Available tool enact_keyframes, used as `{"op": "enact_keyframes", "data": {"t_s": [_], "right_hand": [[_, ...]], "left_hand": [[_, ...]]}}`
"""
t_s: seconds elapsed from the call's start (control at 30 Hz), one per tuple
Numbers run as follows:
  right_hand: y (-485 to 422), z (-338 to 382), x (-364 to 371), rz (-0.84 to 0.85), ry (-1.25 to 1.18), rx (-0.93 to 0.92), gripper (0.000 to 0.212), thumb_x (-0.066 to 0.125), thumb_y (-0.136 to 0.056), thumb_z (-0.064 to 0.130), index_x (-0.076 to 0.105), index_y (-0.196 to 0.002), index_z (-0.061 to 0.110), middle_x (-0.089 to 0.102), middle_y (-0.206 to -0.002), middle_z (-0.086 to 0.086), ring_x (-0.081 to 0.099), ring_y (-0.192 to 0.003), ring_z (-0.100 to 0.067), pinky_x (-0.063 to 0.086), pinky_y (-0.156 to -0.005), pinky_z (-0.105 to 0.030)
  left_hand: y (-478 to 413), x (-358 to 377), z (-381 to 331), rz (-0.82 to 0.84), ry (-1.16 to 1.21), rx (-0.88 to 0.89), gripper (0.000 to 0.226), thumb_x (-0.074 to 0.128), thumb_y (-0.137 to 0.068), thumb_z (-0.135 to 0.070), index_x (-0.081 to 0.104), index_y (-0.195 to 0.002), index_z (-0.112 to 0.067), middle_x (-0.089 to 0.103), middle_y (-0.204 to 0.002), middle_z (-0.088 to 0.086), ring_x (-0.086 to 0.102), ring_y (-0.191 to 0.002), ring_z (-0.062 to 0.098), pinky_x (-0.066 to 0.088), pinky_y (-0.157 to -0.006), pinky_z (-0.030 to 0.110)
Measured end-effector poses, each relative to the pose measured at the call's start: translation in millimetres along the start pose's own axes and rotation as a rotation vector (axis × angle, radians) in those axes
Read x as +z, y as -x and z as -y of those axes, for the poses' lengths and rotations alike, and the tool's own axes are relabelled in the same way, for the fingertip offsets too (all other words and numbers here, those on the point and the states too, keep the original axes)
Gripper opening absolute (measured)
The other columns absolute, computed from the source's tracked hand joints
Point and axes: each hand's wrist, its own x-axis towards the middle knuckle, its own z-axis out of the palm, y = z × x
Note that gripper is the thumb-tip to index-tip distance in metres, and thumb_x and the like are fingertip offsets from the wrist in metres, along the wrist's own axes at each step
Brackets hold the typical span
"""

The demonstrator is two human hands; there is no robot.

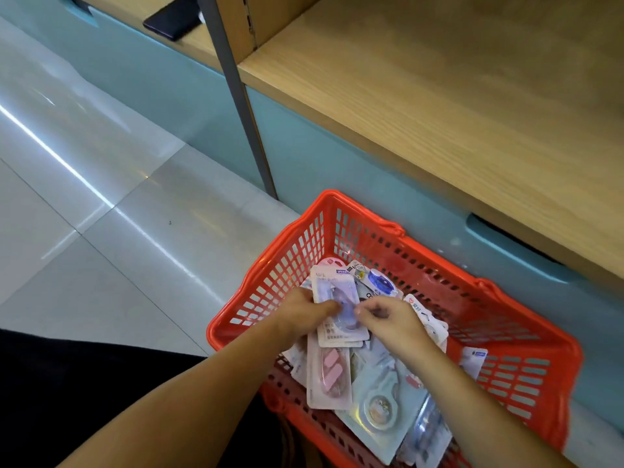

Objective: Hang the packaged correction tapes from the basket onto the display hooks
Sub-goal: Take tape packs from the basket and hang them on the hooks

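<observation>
The left hand (300, 312) grips a lilac pack (332, 292) of correction tape by its left edge, with a few packs stacked behind it and the thumb laid across the front. Just right of it, the right hand (388, 319) pinches the same pack's right edge with curled fingers. Beneath both hands more packs, a pink pack (329, 376) among them, lie loose in the red basket (530, 315). Beyond the hands stands a teal cabinet (337, 170).

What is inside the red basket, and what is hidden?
A loose pile of packaged correction tapes: a lilac pack gripped by the left hand, a pink pack, a pale blue pack. Lower packs and much of the basket floor are covered.
</observation>
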Motion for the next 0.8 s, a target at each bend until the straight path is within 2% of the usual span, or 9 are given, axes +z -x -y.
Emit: {"op": "enact_keyframes", "data": {"t_s": [0.1, 0.17, 0.23, 0.37, 0.47, 0.53, 0.67, 0.7, 0.8], "right_hand": [[6.1, 22.0, -1.3, -0.071, -0.204, 0.025, 0.024, 0.08, -0.091, 0.018, 0.067, -0.107, 0.029, 0.071, -0.104, 0.005, 0.07, -0.094, -0.009, 0.053, -0.08, -0.022], [13.6, 41.6, -3.2, 0.01, -0.298, 0.03, 0.026, 0.079, -0.092, 0.023, 0.067, -0.114, 0.03, 0.076, -0.112, 0.001, 0.074, -0.101, -0.013, 0.055, -0.081, -0.024], [24.0, 63.5, -9.1, 0.12, -0.368, 0.007, 0.025, 0.073, -0.096, 0.026, 0.071, -0.12, 0.019, 0.079, -0.113, -0.005, 0.076, -0.103, -0.018, 0.058, -0.081, -0.028], [47.4, 105.2, -30.4, 0.144, -0.447, -0.106, 0.042, 0.075, -0.093, 0.033, 0.067, -0.129, 0.014, 0.076, -0.121, -0.011, 0.071, -0.116, -0.031, 0.055, -0.1, -0.046], [70.5, 136.3, -54.5, 0.069, -0.497, -0.143, 0.037, 0.07, -0.095, 0.023, 0.065, -0.129, 0.009, 0.075, -0.12, -0.016, 0.071, -0.115, -0.035, 0.056, -0.1, -0.05], [88.1, 158.8, -75.6, 0.042, -0.531, -0.182, 0.043, 0.069, -0.09, 0.024, 0.065, -0.128, 0.004, 0.073, -0.123, -0.019, 0.071, -0.113, -0.035, 0.055, -0.102, -0.049], [121.3, 198.9, -121.2, -0.061, -0.577, -0.28, 0.044, 0.07, -0.087, 0.022, 0.065, -0.127, 0.004, 0.075, -0.12, -0.018, 0.074, -0.102, -0.028, 0.059, -0.096, -0.046], [128.7, 205.2, -130.7, -0.091, -0.557, -0.299, 0.043, 0.07, -0.088, 0.021, 0.065, -0.127, 0.005, 0.075, -0.119, -0.016, 0.074, -0.102, -0.027, 0.06, -0.095, -0.045], [146.0, 209.0, -144.4, -0.169, -0.486, -0.327, 0.032, 0.067, -0.097, 0.017, 0.065, -0.127, 0.006, 0.076, -0.118, -0.015, 0.074, -0.101, -0.026, 0.061, -0.089, -0.039]], "left_hand": [[15.1, -7.7, -10.0, 0.004, 0.055, 0.135, 0.023, 0.072, -0.094, -0.021, 0.075, -0.115, -0.011, 0.08, -0.097, 0.003, 0.077, -0.082, 0.015, 0.063, -0.067, 0.023], [30.2, -13.7, -17.8, 0.057, 0.122, 0.231, 0.023, 0.071, -0.096, -0.02, 0.074, -0.118, -0.015, 0.081, -0.1, 0.002, 0.078, -0.09, 0.017, 0.064, -0.083, 0.034], [48.2, -18.2, -29.8, 0.137, 0.171, 0.329, 0.025, 0.073, -0.097, -0.022, 0.074, -0.121, -0.017, 0.081, -0.106, 0.003, 0.078, -0.099, 0.021, 0.062, -0.09, 0.041], [83.5, -26.7, -54.7, 0.213, 0.328, 0.464, 0.029, 0.076, -0.094, -0.019, 0.073, -0.12, -0.006, 0.078, -0.112, 0.016, 0.073, -0.109, 0.034, 0.059, -0.095, 0.045], [107.8, -36.2, -75.4, 0.317, 0.401, 0.535, 0.046, 0.082, -0.081, -0.005, 0.069, -0.125, -0.005, 0.073, -0.121, 0.023, 0.07, -0.113, 0.038, 0.055, -0.102, 0.05], [128.0, -42.1, -90.2, 0.35, 0.328, 0.572, 0.056, 0.082, -0.074, 0.007, 0.067, -0.126, -0.007, 0.074, -0.121, 0.022, 0.071, -0.11, 0.038, 0.056, -0.101, 0.051], [168.5, -56.1, -112.3, 0.317, 0.143, 0.597, 0.024, 0.076, -0.084, 0.012, 0.077, -0.105, -0.002, 0.081, -0.102, 0.012, 0.077, -0.089, 0.021, 0.06, -0.079, 0.028], [175.6, -60.1, -117.9, 0.293, 0.141, 0.61, 0.019, 0.075, -0.087, 0.008, 0.078, -0.103, -0.001, 0.081, -0.102, 0.011, 0.077, -0.089, 0.02, 0.059, -0.081, 0.028], [196.2, -68.2, -143.4, 0.241, 0.206, 0.654, 0.019, 0.071, -0.096, -0.008, 0.075, -0.115, -0.006, 0.08, -0.109, 0.011, 0.076, -0.104, 0.028, 0.058, -0.099, 0.046]]}}
